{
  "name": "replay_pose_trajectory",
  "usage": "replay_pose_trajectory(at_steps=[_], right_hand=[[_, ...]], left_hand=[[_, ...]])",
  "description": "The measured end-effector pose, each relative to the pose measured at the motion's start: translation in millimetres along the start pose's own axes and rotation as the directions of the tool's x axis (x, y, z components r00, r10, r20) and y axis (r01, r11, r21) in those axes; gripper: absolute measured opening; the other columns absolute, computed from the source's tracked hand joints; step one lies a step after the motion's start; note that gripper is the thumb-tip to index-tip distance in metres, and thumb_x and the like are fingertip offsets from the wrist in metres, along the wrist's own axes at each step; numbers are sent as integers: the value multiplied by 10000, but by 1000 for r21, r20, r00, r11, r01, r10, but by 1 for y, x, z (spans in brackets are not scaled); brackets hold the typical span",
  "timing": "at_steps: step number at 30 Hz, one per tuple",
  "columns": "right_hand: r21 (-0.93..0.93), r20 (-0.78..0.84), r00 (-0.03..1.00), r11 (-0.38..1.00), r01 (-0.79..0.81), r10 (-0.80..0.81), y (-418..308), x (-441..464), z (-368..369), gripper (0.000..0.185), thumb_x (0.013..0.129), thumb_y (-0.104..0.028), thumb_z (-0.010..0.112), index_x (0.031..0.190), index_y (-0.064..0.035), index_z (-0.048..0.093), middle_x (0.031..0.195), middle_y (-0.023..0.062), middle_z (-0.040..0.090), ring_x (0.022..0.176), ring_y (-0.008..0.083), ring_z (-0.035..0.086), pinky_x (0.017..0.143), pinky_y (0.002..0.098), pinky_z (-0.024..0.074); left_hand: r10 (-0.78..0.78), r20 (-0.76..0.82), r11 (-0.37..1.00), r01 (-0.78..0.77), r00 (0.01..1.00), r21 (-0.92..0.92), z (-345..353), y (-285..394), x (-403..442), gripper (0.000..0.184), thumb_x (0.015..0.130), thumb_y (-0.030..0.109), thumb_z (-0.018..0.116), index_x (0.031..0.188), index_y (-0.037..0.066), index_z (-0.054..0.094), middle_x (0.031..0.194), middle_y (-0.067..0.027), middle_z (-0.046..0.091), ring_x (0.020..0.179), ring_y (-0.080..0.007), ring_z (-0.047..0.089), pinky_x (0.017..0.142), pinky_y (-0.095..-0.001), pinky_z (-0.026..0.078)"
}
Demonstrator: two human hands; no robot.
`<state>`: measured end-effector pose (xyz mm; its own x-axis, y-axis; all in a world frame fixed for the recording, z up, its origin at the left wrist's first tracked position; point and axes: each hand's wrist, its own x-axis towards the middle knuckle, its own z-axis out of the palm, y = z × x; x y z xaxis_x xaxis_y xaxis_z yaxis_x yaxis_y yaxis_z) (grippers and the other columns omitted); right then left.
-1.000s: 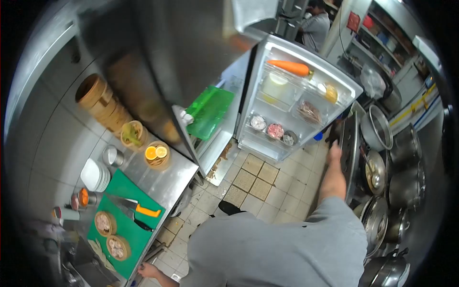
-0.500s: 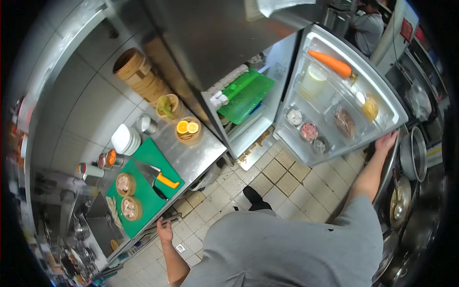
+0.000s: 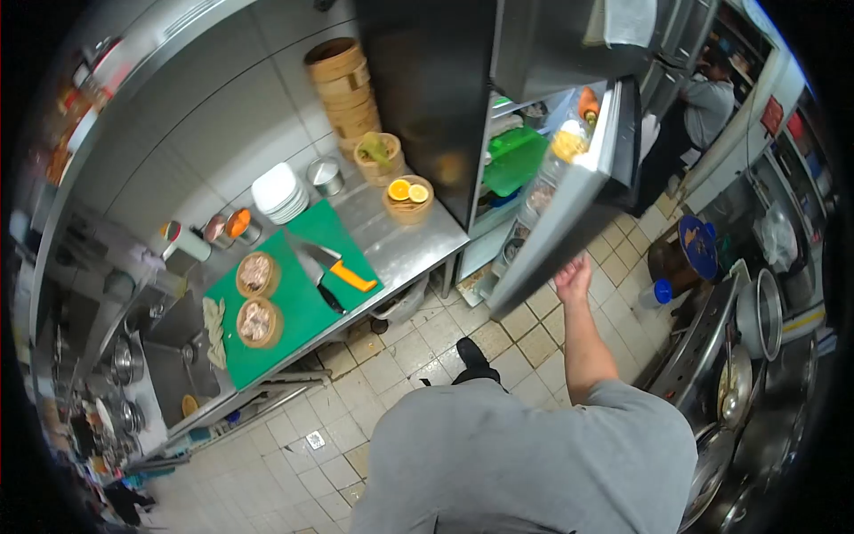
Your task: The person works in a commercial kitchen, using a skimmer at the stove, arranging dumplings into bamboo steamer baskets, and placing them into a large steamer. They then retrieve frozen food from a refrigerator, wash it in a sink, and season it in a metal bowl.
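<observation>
The fingers of my right hand (image 3: 574,278) are spread against the lower outer face of the fridge door (image 3: 559,233), which stands partly open. Inside the fridge lies a translucent green container (image 3: 516,162). On the door's shelves are a yellow item (image 3: 569,142) in plastic and part of a carrot (image 3: 588,103); the lower shelf is mostly hidden by the door's edge. My left hand is out of view.
On the steel counter (image 3: 418,246), a green cutting board (image 3: 298,301) bears two bamboo steamers of pale meat (image 3: 259,322), a yellow-handled knife (image 3: 354,276) and a black-handled knife (image 3: 331,298). White bowls (image 3: 279,190) stand behind. Pans (image 3: 734,387) line the right; another person (image 3: 709,111) is beyond.
The fridge door has swung from wide open to partly closed, with my right hand moving left along with it. My left hand has left the view, and the view has turned.
</observation>
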<state>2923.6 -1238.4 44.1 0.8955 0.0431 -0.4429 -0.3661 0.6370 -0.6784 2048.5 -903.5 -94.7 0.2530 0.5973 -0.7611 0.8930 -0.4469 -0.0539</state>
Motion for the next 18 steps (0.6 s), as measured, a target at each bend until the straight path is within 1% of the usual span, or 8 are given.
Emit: replay_pose_trajectory(at_steps=[6,8,10,12,13,15,17,18], right_hand=[[-80,153,983,993,-86,98,38,-19,185,678,901,-753,563,1081,-99,555,1026,82,588,894,231,573,887,469,490],[-135,118,990,989,-60,76,55,-5,217,773,869,-789,575,1173,-80,529,1088,97,573,972,235,562,899,483,477],[-180,73,996,983,-37,51,62,1,215,742,897,-797,511,1172,-109,536,1121,105,588,1051,246,572,929,490,486],[-147,259,951,980,-136,171,70,2,186,824,983,-742,372,1449,-66,446,1433,143,534,1325,294,508,1113,523,407],[-230,280,917,947,-222,283,82,1,172,783,991,-730,361,1292,-33,550,1278,134,624,1160,266,608,1046,508,474],[-635,174,808,691,-344,562,143,58,102,425,1042,-433,437,862,-100,629,801,60,674,647,210,618,573,370,545],[-978,15,713,-139,157,701,201,-6,125,260,995,-275,543,899,-92,701,777,68,677,565,193,590,485,351,495],[-949,-22,601,-205,238,799,225,-53,154,244,974,-280,599,900,-87,730,796,63,679,598,153,590,513,346,489]], left_hand=[[-118,73,992,114,990,50,40,-38,-22,295,899,308,700,1028,57,616,890,-185,688,855,-325,683,715,-456,549],[152,-312,975,-195,938,-110,46,-49,-34,250,926,291,691,949,69,576,800,-133,640,792,-278,665,624,-446,518],[-304,-75,-14,-83,950,-996,35,-15,-52,234,959,294,669,1032,89,585,823,-81,590,767,-230,635,568,-399,487],[-382,-127,39,-122,915,-992,32,12,-52,254,980,304,645,1124,107,576,892,-49,556,770,-204,605,569,-356,478],[-439,75,-182,-7,895,-983,30,27,-55,271,986,296,635,1166,106,567,924,-52,562,768,-205,603,578,-371,486],[-465,302,-446,75,832,-892,3,58,-64,292,992,288,625,1208,104,559,956,-55,568,766,-206,601,586,-386,494],[-379,378,-339,254,844,-906,-1,81,-60,289,996,273,620,1223,106,558,951,-50,568,790,-209,601,604,-416,502],[-392,402,-380,252,828,-890,2,94,-59,289,996,273,620,1223,106,558,951,-50,568,790,-209,601,604,-416,502]])
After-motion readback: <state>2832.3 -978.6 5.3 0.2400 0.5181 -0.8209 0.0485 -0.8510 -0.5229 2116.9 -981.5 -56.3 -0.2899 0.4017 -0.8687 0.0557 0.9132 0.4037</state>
